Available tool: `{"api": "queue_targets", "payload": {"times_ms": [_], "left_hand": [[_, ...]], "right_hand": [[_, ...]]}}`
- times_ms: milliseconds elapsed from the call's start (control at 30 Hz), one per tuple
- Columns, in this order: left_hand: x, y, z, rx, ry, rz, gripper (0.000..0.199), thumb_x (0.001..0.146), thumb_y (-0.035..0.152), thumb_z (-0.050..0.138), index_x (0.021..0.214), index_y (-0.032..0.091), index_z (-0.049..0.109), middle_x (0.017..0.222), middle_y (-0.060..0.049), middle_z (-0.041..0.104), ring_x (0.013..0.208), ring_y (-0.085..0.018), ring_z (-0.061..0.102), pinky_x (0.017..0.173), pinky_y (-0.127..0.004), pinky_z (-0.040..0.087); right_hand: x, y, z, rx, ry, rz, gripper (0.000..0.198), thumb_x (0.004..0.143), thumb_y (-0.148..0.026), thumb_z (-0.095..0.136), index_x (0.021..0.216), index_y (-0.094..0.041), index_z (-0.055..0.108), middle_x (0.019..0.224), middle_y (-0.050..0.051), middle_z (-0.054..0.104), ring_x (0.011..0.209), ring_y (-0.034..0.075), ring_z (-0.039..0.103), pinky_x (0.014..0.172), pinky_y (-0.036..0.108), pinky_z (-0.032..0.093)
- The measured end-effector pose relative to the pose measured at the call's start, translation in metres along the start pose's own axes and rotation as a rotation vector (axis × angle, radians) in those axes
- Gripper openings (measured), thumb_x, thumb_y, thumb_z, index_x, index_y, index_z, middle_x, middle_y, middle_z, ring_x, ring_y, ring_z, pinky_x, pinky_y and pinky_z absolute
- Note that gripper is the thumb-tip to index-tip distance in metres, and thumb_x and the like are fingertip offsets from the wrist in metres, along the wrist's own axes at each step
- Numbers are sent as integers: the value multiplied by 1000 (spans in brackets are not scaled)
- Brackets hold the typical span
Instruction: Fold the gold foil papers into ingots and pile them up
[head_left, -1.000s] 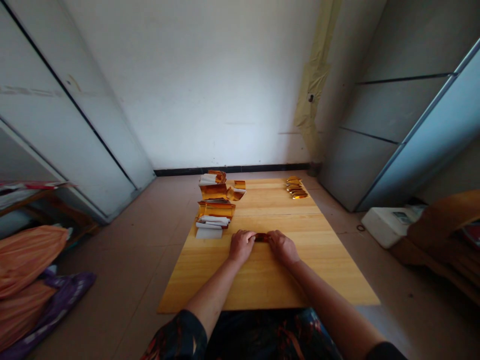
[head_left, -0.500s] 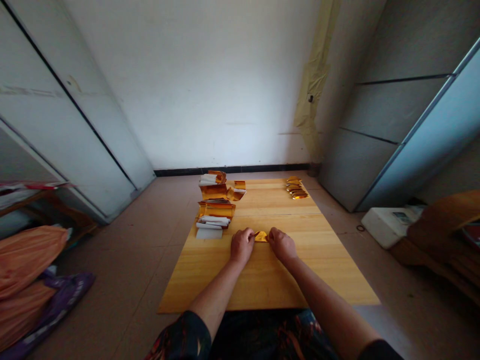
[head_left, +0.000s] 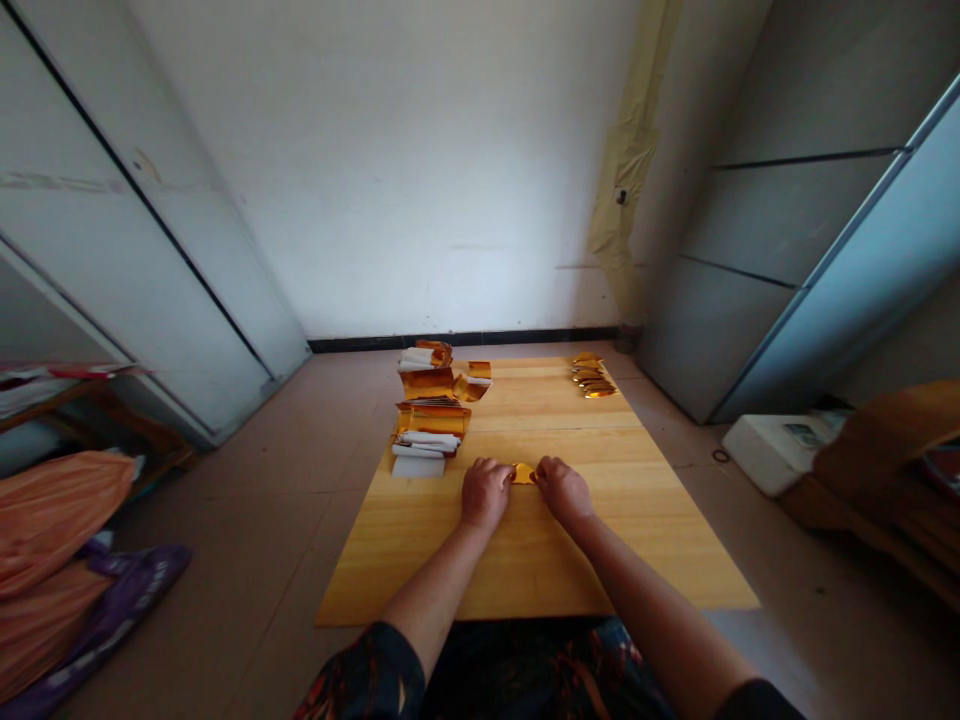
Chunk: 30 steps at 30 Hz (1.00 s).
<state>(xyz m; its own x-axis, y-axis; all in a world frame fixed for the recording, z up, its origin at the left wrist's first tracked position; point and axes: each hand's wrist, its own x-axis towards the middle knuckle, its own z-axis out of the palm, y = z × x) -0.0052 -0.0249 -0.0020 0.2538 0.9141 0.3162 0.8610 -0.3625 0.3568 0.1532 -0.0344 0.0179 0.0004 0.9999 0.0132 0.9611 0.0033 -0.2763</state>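
Observation:
Between my two hands is a small piece of folded gold foil paper [head_left: 523,474], low over the middle of the wooden table [head_left: 540,560]. My left hand [head_left: 486,493] pinches its left end, fingers curled. At the right end, my right hand [head_left: 564,490] grips it the same way. The fingertips partly cover both ends. Left of my left hand lie stacks of gold foil paper sheets [head_left: 433,421] with white backs, a pale sheet [head_left: 418,467] nearest me. Several folded gold foil pieces [head_left: 594,378] sit in a row at the far right corner.
Loose gold sheets [head_left: 472,386] lie by the far stacks. Beyond the table is a white wall [head_left: 450,200]. A grey cabinet [head_left: 750,250] stands to the right, with a white box [head_left: 772,455] on the floor. Orange and purple bags [head_left: 67,530] are at the left.
My left fingers have shifted slightly on the foil's left end, and the foil between my hands looks a little more rounded. The stacks and the row of folded pieces stay put.

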Motion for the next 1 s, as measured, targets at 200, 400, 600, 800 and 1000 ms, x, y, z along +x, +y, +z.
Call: {"api": "queue_targets", "payload": {"times_ms": [200,400,600,800,1000], "left_hand": [[0,-3,3,-11,-7,17,19,83,14,53,86,23,70,81,-5,63,84,-19,52,74,-30,40],[-2,-7,9,-124,57,46,41,74,0,51,107,21,62,90,-4,65,88,-18,53,80,-30,43],[-4,-9,8,-174,33,84,28,70,-4,50,79,18,65,77,-3,64,81,-17,54,74,-27,43],[-2,-13,4,-186,-53,137,24,70,-1,54,71,19,66,75,-2,65,80,-17,54,74,-27,42],[-6,-11,0,-194,-75,146,24,72,1,53,73,19,68,78,-3,66,83,-16,57,78,-26,44]], "right_hand": [[-1,0,1,14,-2,10,17,91,-27,44,93,-21,60,93,5,66,78,13,62,60,22,34],[-3,2,-4,33,-25,-13,22,90,-23,43,103,-23,61,99,5,66,86,14,62,65,22,37],[-5,4,-8,-6,-49,-69,24,87,-18,44,95,-25,65,96,3,64,82,12,60,64,21,36],[-6,9,-4,-55,2,-208,22,87,-18,46,90,-22,68,93,6,61,89,16,55,72,23,37],[-11,12,3,-103,67,-363,22,87,-17,47,79,-18,68,87,7,60,85,17,53,73,25,38]]}}
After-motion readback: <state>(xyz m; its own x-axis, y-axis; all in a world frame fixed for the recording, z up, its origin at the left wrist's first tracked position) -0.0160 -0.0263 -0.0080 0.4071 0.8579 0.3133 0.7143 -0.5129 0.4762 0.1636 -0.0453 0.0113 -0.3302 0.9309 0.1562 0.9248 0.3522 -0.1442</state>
